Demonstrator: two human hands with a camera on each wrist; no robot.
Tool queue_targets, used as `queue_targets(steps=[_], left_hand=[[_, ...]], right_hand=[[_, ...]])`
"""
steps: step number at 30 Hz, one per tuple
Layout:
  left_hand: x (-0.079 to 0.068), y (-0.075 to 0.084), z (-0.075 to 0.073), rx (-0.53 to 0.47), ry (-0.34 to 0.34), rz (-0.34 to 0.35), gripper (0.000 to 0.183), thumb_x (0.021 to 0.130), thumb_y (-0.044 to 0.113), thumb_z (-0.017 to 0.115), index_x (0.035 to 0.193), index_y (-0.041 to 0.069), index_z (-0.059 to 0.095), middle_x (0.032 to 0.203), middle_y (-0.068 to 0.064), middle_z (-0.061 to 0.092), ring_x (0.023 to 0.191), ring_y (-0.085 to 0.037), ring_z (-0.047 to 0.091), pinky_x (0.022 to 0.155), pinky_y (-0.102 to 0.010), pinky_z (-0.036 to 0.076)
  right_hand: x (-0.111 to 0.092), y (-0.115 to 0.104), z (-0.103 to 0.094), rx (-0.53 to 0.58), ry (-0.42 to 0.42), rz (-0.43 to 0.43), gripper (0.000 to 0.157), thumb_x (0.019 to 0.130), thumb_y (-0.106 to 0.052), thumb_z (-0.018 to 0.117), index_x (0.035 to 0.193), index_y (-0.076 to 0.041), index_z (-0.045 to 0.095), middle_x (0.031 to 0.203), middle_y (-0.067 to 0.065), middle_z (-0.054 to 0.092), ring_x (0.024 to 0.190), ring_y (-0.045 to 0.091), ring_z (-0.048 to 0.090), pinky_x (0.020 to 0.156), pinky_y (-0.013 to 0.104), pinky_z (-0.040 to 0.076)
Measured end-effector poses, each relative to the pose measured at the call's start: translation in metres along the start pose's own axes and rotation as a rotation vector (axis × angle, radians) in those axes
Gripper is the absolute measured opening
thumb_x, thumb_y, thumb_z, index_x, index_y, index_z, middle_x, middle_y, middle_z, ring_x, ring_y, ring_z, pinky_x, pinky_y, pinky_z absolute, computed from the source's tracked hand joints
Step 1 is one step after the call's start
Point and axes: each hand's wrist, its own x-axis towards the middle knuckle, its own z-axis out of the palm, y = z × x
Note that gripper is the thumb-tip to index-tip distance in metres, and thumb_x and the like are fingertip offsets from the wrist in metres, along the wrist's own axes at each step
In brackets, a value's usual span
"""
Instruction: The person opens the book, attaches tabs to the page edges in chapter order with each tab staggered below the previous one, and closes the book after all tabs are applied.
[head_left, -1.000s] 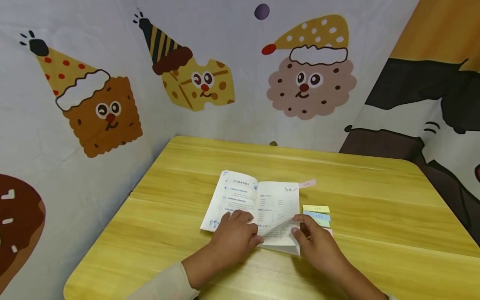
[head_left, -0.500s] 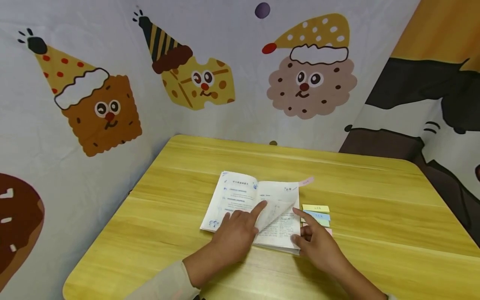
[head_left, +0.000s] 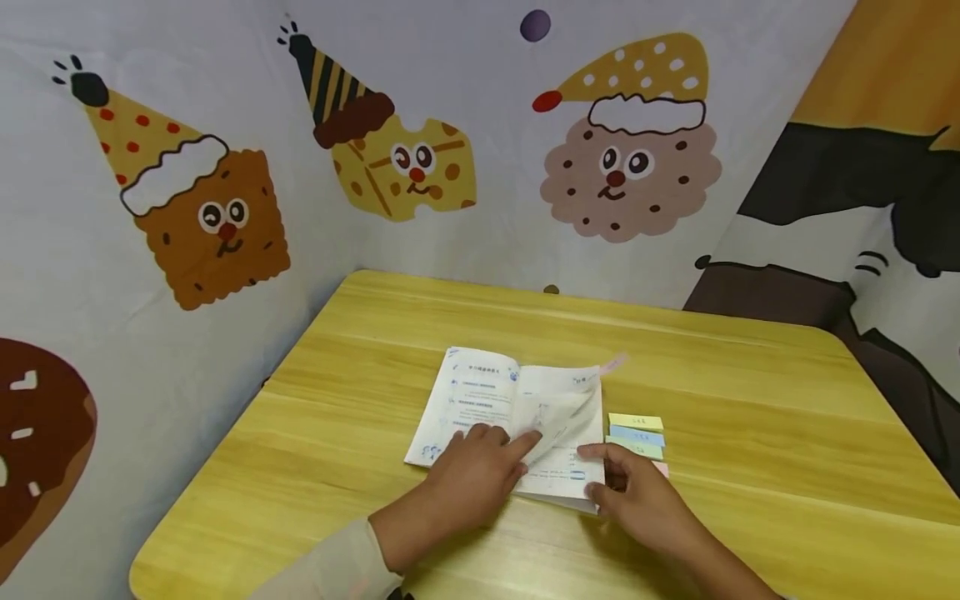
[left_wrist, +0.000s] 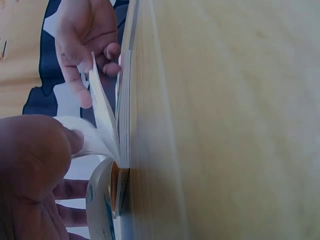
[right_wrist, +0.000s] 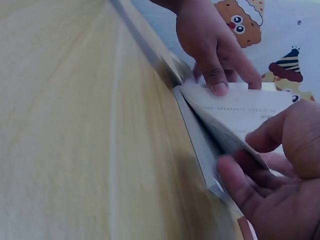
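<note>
An open book (head_left: 476, 392) with printed pages lies on the wooden table. My left hand (head_left: 476, 471) rests across its left page near the spine, index finger stretched toward the right page. In the right wrist view, the left thumb (right_wrist: 218, 87) presses on the page by the fold. At the lower right edge of the book, my right hand (head_left: 637, 492) pinches a lifted page (right_wrist: 225, 131) between thumb and finger. Another page bows up partly turned in the middle. A pink paper tab (head_left: 614, 363) sticks out at the book's upper right.
Right of the book lie handwritten paper strips: a yellow strip (head_left: 636, 422), a blue strip (head_left: 637, 436), a green strip (head_left: 634, 449) and a pink strip (head_left: 661, 469) partly behind my right hand. The table (head_left: 765, 417) meets a cartoon-printed cloth (head_left: 502, 217) at the back.
Pages have been flipped leftward under my left index finger, and a different printed page shows at the lower right. My right hand has shifted slightly along the book's edge.
</note>
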Motion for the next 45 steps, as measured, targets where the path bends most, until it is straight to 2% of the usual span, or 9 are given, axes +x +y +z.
queue_targets(steps=[9, 12, 17, 23, 29, 32, 36, 40, 45], left_hand=[[0.001, -0.001, 0.001, -0.014, -0.027, 0.0, 0.058, 0.087, 0.054, 0.056, 0.139, 0.039, 0.036, 0.106, -0.004, 0.059, 0.101, -0.027, 0.054, 0.076, -0.052, 0.046], [0.001, -0.001, 0.001, -0.002, -0.013, 0.003, 0.054, 0.09, 0.049, 0.055, 0.14, 0.038, 0.037, 0.105, -0.004, 0.059, 0.099, -0.026, 0.055, 0.075, -0.05, 0.047], [0.0, -0.001, 0.0, 0.005, 0.002, -0.001, 0.051, 0.092, 0.043, 0.054, 0.14, 0.036, 0.038, 0.103, -0.004, 0.06, 0.096, -0.025, 0.055, 0.073, -0.047, 0.047], [0.0, -0.001, -0.001, -0.006, -0.009, 0.005, 0.058, 0.087, 0.053, 0.058, 0.139, 0.038, 0.037, 0.103, -0.004, 0.059, 0.098, -0.026, 0.054, 0.074, -0.052, 0.046], [0.0, 0.001, -0.001, -0.015, 0.001, -0.008, 0.047, 0.092, 0.039, 0.054, 0.137, 0.038, 0.04, 0.099, -0.005, 0.06, 0.096, -0.026, 0.056, 0.073, -0.052, 0.046], [0.001, 0.001, -0.001, -0.017, -0.023, -0.02, 0.052, 0.09, 0.049, 0.055, 0.138, 0.039, 0.038, 0.1, -0.005, 0.059, 0.098, -0.026, 0.055, 0.075, -0.052, 0.045], [0.002, 0.002, -0.001, -0.025, -0.048, -0.014, 0.063, 0.083, 0.058, 0.058, 0.139, 0.04, 0.036, 0.1, -0.008, 0.059, 0.099, -0.027, 0.054, 0.076, -0.053, 0.044], [0.001, 0.002, -0.001, 0.001, -0.006, -0.009, 0.051, 0.091, 0.041, 0.056, 0.138, 0.038, 0.039, 0.09, -0.01, 0.06, 0.091, -0.026, 0.055, 0.071, -0.05, 0.046], [0.001, 0.001, 0.0, 0.015, 0.014, -0.021, 0.048, 0.093, 0.033, 0.051, 0.14, 0.035, 0.037, 0.087, -0.011, 0.061, 0.089, -0.026, 0.056, 0.071, -0.049, 0.047]], right_hand=[[0.005, 0.0, 0.003, 0.093, 0.064, 0.089, 0.085, 0.081, -0.029, 0.073, 0.147, -0.022, 0.021, 0.073, 0.009, 0.064, 0.055, 0.024, 0.058, 0.048, 0.035, 0.049], [0.006, 0.0, 0.006, 0.114, 0.101, 0.129, 0.085, 0.081, -0.027, 0.074, 0.145, -0.02, 0.02, 0.073, 0.009, 0.064, 0.057, 0.024, 0.059, 0.049, 0.035, 0.05], [0.002, -0.002, 0.003, 0.074, 0.056, 0.07, 0.076, 0.083, -0.013, 0.072, 0.142, -0.018, 0.023, 0.078, 0.009, 0.063, 0.059, 0.024, 0.058, 0.051, 0.033, 0.049], [0.004, -0.002, 0.005, 0.023, 0.11, 0.092, 0.086, 0.08, -0.031, 0.074, 0.145, -0.02, 0.019, 0.07, 0.007, 0.062, 0.052, 0.022, 0.055, 0.044, 0.032, 0.045], [0.002, -0.001, 0.005, 0.067, 0.136, 0.114, 0.051, 0.081, -0.031, 0.073, 0.121, -0.011, 0.047, 0.07, 0.009, 0.061, 0.059, 0.024, 0.061, 0.05, 0.033, 0.05], [0.001, -0.001, 0.005, 0.035, 0.128, 0.093, 0.03, 0.083, -0.031, 0.071, 0.1, -0.011, 0.058, 0.068, 0.009, 0.06, 0.058, 0.024, 0.06, 0.049, 0.032, 0.05], [-0.001, -0.002, 0.004, -0.003, 0.11, 0.066, 0.027, 0.086, -0.04, 0.064, 0.09, -0.013, 0.062, 0.068, 0.008, 0.06, 0.057, 0.024, 0.058, 0.047, 0.031, 0.048], [-0.004, -0.004, 0.001, 0.004, 0.084, 0.06, 0.035, 0.091, -0.046, 0.054, 0.09, -0.013, 0.065, 0.072, 0.01, 0.061, 0.058, 0.027, 0.058, 0.046, 0.031, 0.046], [-0.007, -0.005, -0.001, 0.045, 0.057, 0.064, 0.029, 0.093, -0.031, 0.058, 0.11, -0.009, 0.065, 0.082, 0.01, 0.063, 0.067, 0.026, 0.06, 0.053, 0.034, 0.05]])
